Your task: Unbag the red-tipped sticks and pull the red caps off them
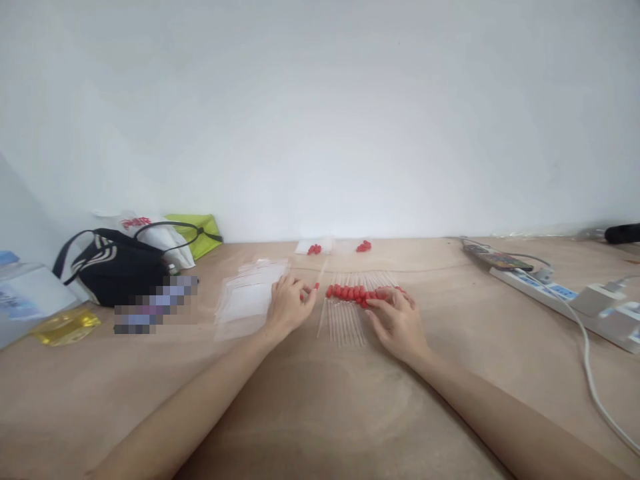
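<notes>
Thin pale sticks with red heads (345, 293) lie side by side on the table in two opposed sets, their red ends meeting in a middle row. Just left of that row, my left hand (290, 303) is closed, with a red-tipped stick (317, 285) at the thumb and fingertips; more red shows between its fingers. My right hand (400, 320) lies over the right part of the row. Its index fingertip touches the red heads, while the thumb stands apart from it; the other fingers partly hide the sticks there.
Clear plastic sleeves (245, 300) lie under and beside my left hand. Behind the sticks are two small red clusters (314, 249) on clear bags. A black bag (120, 267) and yellow packet (67, 328) sit left. A power strip (560, 293) with phone and cables is right.
</notes>
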Demonstrator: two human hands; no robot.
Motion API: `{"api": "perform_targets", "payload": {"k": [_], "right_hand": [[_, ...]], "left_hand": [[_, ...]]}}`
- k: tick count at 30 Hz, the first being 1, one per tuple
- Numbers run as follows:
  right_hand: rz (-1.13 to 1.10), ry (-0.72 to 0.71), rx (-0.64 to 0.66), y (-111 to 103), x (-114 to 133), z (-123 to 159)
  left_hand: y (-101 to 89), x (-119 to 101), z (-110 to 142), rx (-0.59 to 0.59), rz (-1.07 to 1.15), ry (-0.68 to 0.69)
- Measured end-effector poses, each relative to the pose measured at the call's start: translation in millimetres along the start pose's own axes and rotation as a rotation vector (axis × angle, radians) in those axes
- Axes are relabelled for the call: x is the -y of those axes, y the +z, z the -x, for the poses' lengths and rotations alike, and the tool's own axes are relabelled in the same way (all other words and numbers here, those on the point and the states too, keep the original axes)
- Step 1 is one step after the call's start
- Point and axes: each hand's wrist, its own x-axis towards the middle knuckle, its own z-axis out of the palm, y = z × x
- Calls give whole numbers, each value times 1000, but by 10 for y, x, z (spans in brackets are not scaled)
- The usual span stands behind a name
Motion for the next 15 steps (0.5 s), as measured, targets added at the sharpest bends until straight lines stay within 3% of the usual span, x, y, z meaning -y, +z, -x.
{"api": "perform_targets", "payload": {"k": [3, 6, 15], "right_hand": [[5, -110, -14, -14, -6, 0], [32, -269, 61, -47, 41, -8], [9, -340, 120, 15, 134, -3]], "left_hand": [[-55, -10, 249, -65, 102, 259], [-48, -63, 419, -89, 134, 421], [15, -180, 427, -132, 147, 559]]}}
